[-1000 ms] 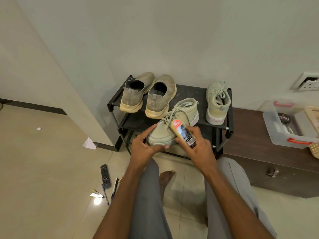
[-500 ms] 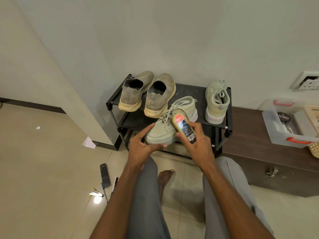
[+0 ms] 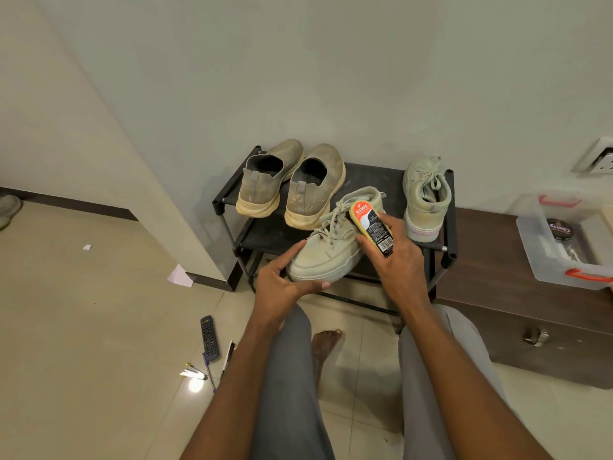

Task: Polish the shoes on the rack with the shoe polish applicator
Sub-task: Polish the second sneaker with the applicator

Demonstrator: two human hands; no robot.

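Shoe polish applicator (image 3: 371, 229), gripped in the right hand (image 3: 398, 260), lies against the laced sneaker (image 3: 331, 247) at frame centre, on the rack (image 3: 446, 257) front edge. The left hand (image 3: 282, 280) clasps its toe. Polishing appears underway; next, strokes should probably sweep toward the toe.

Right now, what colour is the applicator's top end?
Orange-red with white KIWI lettering on the shoe polish applicator, clearest in the head view.

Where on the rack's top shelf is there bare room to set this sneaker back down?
On the rack, bare shelf shows between the slip-on pair and the lone laced sneaker, behind the held sneaker. The front left corner is also bare. The back left is crowded by the slip-ons.
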